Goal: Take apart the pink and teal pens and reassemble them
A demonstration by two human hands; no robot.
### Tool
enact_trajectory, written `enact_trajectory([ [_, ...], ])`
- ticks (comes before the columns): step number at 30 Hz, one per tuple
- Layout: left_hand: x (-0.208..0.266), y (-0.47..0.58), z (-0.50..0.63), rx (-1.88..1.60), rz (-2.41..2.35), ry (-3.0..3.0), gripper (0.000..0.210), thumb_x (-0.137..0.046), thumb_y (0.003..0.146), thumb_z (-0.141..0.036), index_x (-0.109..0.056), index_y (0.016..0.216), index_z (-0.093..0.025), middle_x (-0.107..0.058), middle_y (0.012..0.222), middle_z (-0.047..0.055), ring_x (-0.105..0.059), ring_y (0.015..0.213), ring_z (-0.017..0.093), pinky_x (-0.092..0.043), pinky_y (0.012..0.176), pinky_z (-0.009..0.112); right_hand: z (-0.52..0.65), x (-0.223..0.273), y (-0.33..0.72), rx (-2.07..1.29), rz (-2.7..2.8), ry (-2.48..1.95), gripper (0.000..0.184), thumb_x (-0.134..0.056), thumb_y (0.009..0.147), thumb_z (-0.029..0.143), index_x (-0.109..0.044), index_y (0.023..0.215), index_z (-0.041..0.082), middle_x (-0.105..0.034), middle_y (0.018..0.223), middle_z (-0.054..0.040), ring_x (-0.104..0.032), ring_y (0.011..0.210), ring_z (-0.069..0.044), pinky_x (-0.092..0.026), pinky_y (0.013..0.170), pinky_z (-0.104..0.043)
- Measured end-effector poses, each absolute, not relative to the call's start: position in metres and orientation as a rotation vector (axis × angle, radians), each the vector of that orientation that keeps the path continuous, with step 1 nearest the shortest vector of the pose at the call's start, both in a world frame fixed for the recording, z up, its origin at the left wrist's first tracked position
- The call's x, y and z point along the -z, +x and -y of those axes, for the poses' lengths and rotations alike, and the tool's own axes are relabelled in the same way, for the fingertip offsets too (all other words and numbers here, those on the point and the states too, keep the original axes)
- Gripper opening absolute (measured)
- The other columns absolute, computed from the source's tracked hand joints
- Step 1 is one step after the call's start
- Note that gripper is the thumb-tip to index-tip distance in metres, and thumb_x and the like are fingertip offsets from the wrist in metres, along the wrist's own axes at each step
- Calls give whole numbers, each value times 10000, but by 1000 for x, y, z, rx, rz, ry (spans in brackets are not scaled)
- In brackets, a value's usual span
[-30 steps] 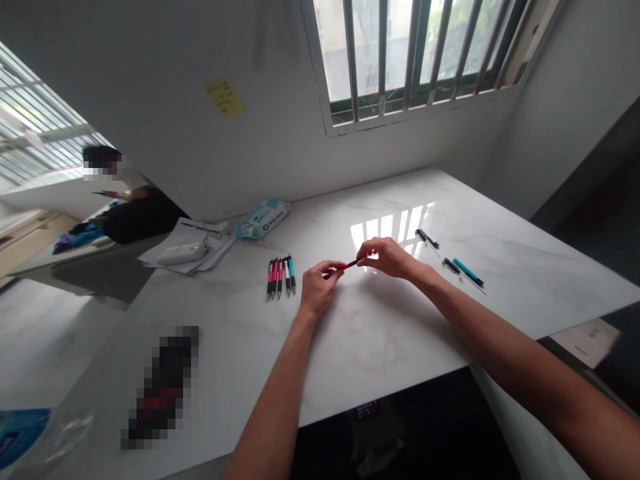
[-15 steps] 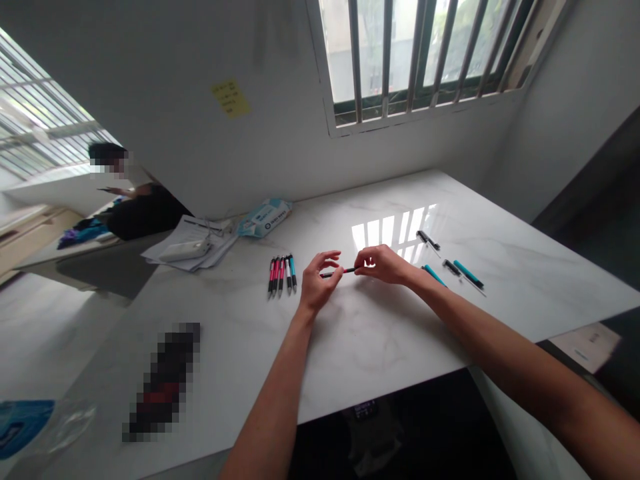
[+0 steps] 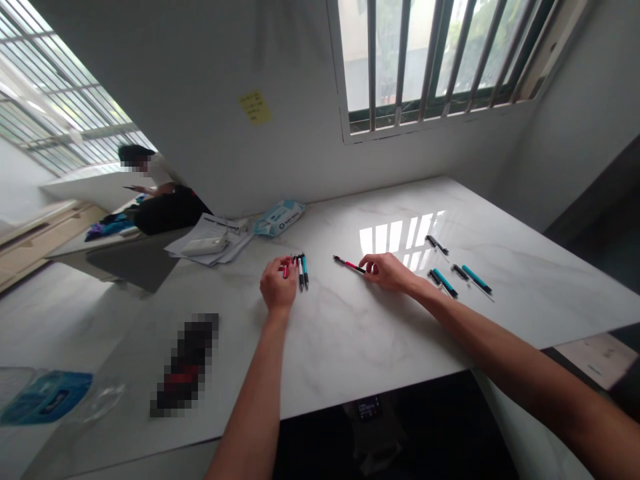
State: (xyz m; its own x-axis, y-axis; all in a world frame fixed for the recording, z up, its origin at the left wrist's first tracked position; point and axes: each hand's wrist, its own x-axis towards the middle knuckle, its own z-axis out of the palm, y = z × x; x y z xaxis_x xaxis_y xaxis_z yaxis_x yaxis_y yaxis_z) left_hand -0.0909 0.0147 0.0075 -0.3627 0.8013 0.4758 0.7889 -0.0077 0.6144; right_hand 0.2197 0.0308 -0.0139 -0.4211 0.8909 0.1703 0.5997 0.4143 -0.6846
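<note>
My right hand [image 3: 386, 272] holds the black grip end of a red-and-black pen [image 3: 351, 265] between thumb and fingers. The pen's other end points left, just above or on the table. My left hand [image 3: 279, 287] lies over the left part of a row of pens, its fingers curled about the red pens [image 3: 285, 271], which it mostly hides. Right beside it, a white pen [image 3: 301, 273] and a teal pen [image 3: 305, 272] lie parallel. Right of my right hand are pen parts: a teal barrel [image 3: 445, 283], another teal barrel [image 3: 477, 279], black pieces [image 3: 459, 272] and thin refills [image 3: 483, 291].
A wet-wipes pack [image 3: 280, 217] and papers with a white device [image 3: 205, 245] lie at the back left. A blurred dark object [image 3: 185, 367] and a clear bottle with blue label [image 3: 60, 397] are nearer, left. A person sits beyond the table [image 3: 340, 333].
My left hand has let go of the red-and-black pen and moved left onto the row of pens. The right hand still holds that pen, now tilted. The view has shifted slightly left.
</note>
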Motion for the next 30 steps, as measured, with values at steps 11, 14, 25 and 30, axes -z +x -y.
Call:
enact_trajectory([
  [11,0,-110,-14,-1003,-2453,1618,352,-671,963,-335,-736,1297,-244,-780,1267,99,-730,1096,291,-535,1000,396,-26,1,152,-471,2337,-1354,450,-652,907,153,-703,1349,219,-799,1100,-59,-719,971,-239,-472,806,-309],
  [14,0,-111,-13,-997,-2413,1569,347,-666,961,-318,-727,1297,-253,-795,1252,85,-743,1099,283,-542,988,383,-23,-10,121,-426,2396,-1424,452,-621,933,162,-681,1378,211,-789,1166,-101,-717,1065,-274,-487,839,-326],
  [25,4,-111,-12,-1039,-2275,1590,341,-632,941,-175,-719,1256,-269,-826,1157,57,-790,1020,232,-558,936,326,-12,-15,66,-409,2389,-1523,298,-588,943,185,-707,1216,196,-765,1213,-140,-723,1085,-283,-505,844,-325],
  [30,7,-115,-12,-1119,-2196,1597,393,-605,897,-88,-728,1228,-260,-827,1145,63,-796,972,224,-567,930,329,-11,-10,60,-406,2355,-1463,227,-627,944,204,-720,1151,225,-766,1135,-121,-717,1013,-271,-497,791,-313],
])
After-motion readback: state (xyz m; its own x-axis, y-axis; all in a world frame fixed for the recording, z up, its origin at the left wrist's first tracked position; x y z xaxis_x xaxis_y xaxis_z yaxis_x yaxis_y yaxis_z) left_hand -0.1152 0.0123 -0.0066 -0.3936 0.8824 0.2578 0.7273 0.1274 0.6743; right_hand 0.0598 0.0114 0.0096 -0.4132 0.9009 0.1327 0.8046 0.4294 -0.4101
